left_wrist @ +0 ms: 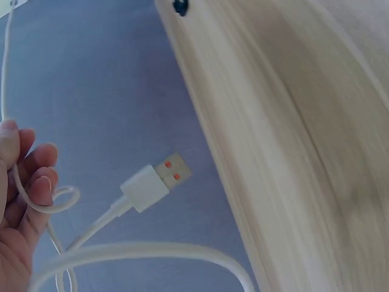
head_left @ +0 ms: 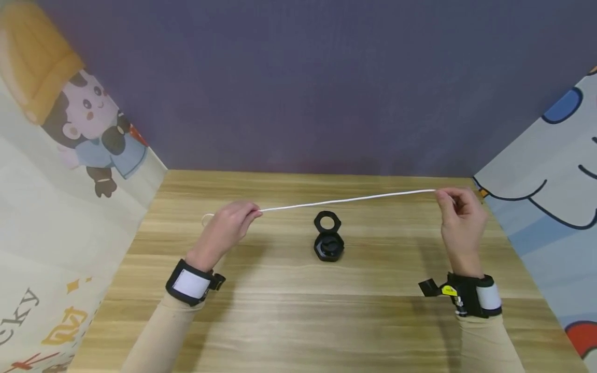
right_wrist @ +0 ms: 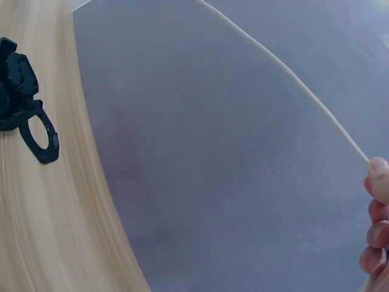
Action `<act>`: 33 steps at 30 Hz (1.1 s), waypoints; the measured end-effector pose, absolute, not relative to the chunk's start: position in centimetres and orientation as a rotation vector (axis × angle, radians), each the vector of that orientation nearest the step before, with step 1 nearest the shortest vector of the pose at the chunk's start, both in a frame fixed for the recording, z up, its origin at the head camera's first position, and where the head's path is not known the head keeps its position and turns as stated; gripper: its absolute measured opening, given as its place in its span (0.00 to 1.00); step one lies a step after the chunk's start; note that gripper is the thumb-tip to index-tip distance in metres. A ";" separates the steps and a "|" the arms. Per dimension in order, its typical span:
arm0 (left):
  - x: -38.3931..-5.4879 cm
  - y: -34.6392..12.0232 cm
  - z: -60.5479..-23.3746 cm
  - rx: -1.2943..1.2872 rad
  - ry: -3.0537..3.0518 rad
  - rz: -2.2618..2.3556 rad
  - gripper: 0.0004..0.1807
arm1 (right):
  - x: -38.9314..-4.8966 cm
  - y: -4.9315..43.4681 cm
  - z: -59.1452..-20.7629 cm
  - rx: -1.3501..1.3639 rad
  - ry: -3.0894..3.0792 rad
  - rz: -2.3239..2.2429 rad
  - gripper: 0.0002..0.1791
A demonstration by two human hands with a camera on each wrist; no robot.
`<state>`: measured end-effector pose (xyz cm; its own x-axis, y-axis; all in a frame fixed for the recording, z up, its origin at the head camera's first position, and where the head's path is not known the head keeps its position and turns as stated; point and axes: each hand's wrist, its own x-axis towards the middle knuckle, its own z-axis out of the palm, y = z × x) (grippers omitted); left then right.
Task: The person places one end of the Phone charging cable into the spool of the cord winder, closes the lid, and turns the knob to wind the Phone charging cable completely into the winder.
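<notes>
A white USB cable [head_left: 347, 200] runs almost straight between the two hands, above the table. My left hand [head_left: 228, 228] pinches it between thumb and fingers, and more of the cable loops below that hand. Its USB plug [left_wrist: 146, 188] with orange contacts hangs beside the left hand in the left wrist view. Farther right, my right hand [head_left: 464, 220] pinches the cable with curled fingers, slightly higher in the head view than the left. A black hexagonal case [head_left: 329, 246] with its ring-shaped lid [head_left: 327, 222] flipped back lies on the table between the hands.
The wood-grain table [head_left: 298, 321] ends at a dark blue-grey back panel [head_left: 317, 88]. Cartoon-printed side walls stand left [head_left: 42, 207] and right [head_left: 550, 243]. Each wrist wears a black strap, the left one [head_left: 193, 282] and the right one [head_left: 475, 295].
</notes>
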<state>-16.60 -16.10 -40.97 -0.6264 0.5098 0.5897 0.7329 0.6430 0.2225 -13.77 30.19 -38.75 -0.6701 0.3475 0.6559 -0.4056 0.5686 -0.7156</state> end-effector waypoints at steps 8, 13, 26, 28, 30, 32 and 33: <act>-16.9 -16.3 -41.6 -0.960 -2.427 -0.545 0.04 | -13.7 30.8 -38.5 -0.035 -1.983 1.176 0.11; -17.1 -16.7 -41.8 -0.957 -2.392 -0.519 0.05 | -13.7 31.1 -38.4 -0.016 -1.950 1.174 0.12; -17.3 -18.4 -42.4 -0.738 -2.286 -0.343 0.05 | -13.0 32.2 -38.0 -0.166 -1.898 1.225 0.12; -17.1 -19.4 -42.6 -0.705 -2.308 -0.409 0.04 | -12.9 32.9 -38.1 -0.222 -1.844 1.297 0.10; -16.9 -20.6 -42.8 -0.678 -2.337 -0.484 0.04 | -12.8 33.5 -38.1 -0.251 -1.801 1.333 0.09; -16.6 -21.5 -43.1 -0.666 -2.357 -0.575 0.04 | -12.7 33.9 -38.1 -0.280 -1.782 1.330 0.08; -16.4 -21.8 -43.1 -0.671 -2.363 -0.621 0.04 | -12.7 34.0 -38.0 -0.287 -1.779 1.316 0.08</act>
